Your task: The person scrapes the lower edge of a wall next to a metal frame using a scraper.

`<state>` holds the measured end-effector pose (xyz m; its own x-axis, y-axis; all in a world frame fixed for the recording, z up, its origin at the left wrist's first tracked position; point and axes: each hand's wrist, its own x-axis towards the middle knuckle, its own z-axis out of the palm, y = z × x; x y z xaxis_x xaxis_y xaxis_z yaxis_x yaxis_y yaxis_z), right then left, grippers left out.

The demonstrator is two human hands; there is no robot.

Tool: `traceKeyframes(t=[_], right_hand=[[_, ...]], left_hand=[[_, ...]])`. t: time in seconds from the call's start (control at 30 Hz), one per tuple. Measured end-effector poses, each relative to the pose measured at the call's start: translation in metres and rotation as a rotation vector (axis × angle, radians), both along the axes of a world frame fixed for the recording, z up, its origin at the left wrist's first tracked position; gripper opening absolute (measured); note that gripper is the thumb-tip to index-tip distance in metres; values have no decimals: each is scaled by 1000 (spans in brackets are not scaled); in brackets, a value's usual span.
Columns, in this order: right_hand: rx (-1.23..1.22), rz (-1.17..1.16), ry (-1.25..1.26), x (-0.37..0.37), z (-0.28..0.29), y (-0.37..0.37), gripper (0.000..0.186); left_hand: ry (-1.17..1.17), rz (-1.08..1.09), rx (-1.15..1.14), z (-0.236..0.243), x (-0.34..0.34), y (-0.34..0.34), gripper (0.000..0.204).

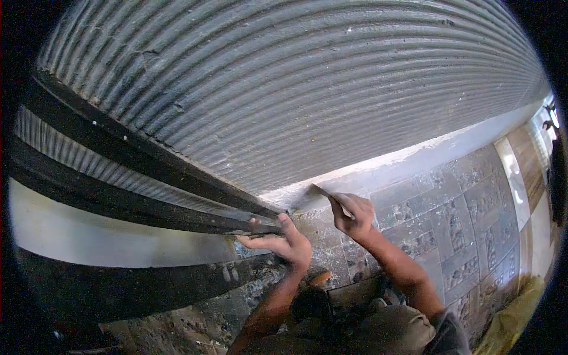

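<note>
My left hand (pixel 286 244) is at the lower end of a dark door-frame post (pixel 195 220). Its thumb points up beside the post's edge, and a fingertip shows past the far side, so the fingers seem wrapped round it. Between the thumb and fingers of my right hand (pixel 354 214) is a thin, flat scraper-like blade (pixel 320 189), whose exact kind is hard to make out. The blade's tip is close to the pale strip (pixel 390 167) along the foot of the ribbed grey wall (pixel 331 94). Both hands are low, near the corner where wall, post and floor meet.
Patterned floor tiles (pixel 444 219), speckled with white dust, spread to the right. Another dark frame piece (pixel 136 287) and a pale panel (pixel 118 231) stand at the left. A yellowish cloth or sheet (pixel 515 313) lies at the lower right. My bent knee (pixel 396 328) is below my hands.
</note>
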<state>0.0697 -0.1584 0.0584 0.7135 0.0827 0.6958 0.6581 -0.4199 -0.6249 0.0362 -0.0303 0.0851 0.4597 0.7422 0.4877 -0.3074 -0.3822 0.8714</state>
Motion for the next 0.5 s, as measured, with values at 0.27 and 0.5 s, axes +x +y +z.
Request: traceKeyframes(t=[0.27, 0.5], right_hand=[[55, -202, -51, -40, -15, -42, 19], [-142, -1, 45, -12, 6, -5, 23]], left_hand=[[61, -67, 149, -7, -6, 4, 86], [70, -67, 110, -3, -12, 1, 86]])
